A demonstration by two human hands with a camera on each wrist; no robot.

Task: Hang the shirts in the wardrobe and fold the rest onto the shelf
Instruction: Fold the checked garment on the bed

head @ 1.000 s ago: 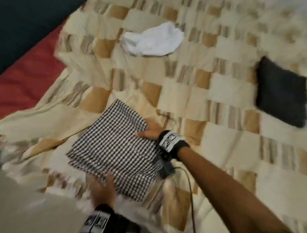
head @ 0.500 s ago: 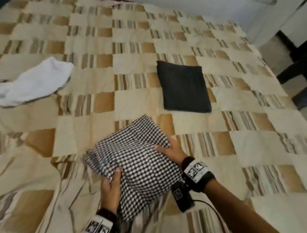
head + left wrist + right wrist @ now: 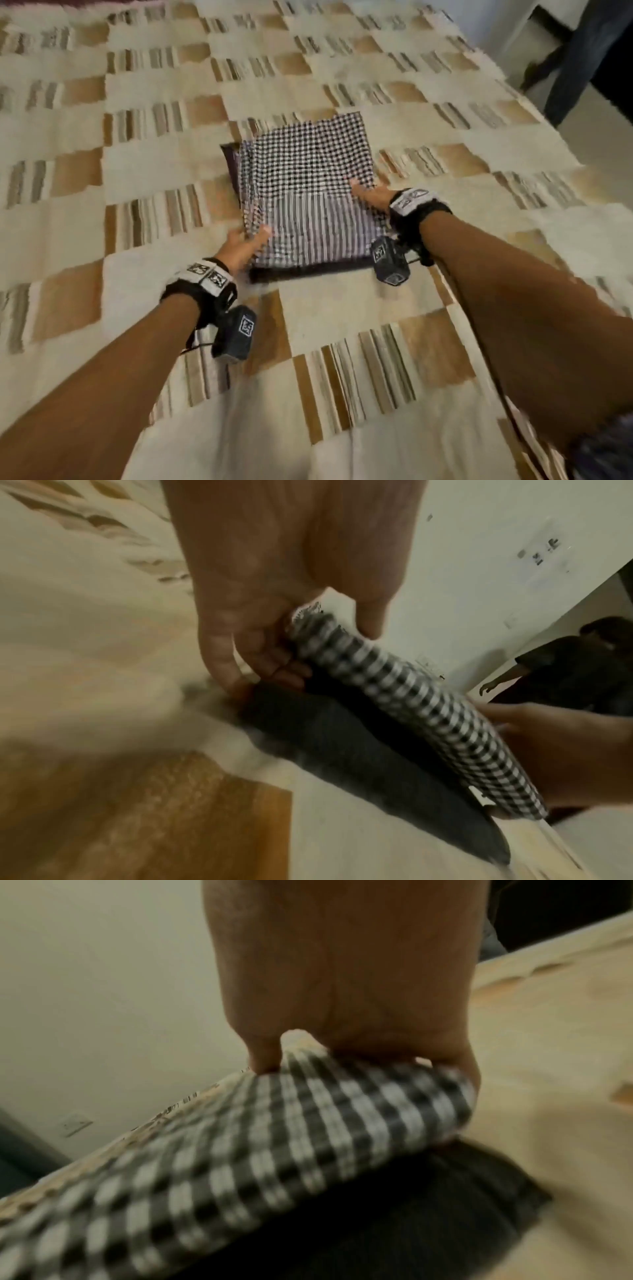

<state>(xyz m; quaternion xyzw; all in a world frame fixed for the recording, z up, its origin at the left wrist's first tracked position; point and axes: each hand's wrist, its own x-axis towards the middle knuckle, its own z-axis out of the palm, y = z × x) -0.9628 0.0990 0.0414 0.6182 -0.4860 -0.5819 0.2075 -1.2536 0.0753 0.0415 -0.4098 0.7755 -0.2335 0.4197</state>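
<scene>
A folded black-and-white checked garment (image 3: 305, 192) lies over a folded dark garment (image 3: 308, 271) on the bed. Only the dark garment's near and left edges show under it. My left hand (image 3: 246, 246) grips the checked garment's near left corner, thumb on top and fingers curled beneath (image 3: 274, 666). My right hand (image 3: 370, 198) holds its right edge with the thumb over the top. In the left wrist view the checked garment (image 3: 394, 696) sits slightly lifted above the dark garment (image 3: 359, 750). The right wrist view shows the checked fold (image 3: 240, 1164) wrapped under my right hand (image 3: 342, 988), dark cloth (image 3: 411, 1218) below.
The bed is covered by a cream and brown patchwork bedspread (image 3: 342, 325) that reaches all around the garments. Another person (image 3: 582, 51) stands on the floor past the bed's far right corner, by a white wall (image 3: 479, 561).
Both hands carried the checked garment away from me and to the right, onto the dark folded garment. The white cloth at the left has dropped out of view.
</scene>
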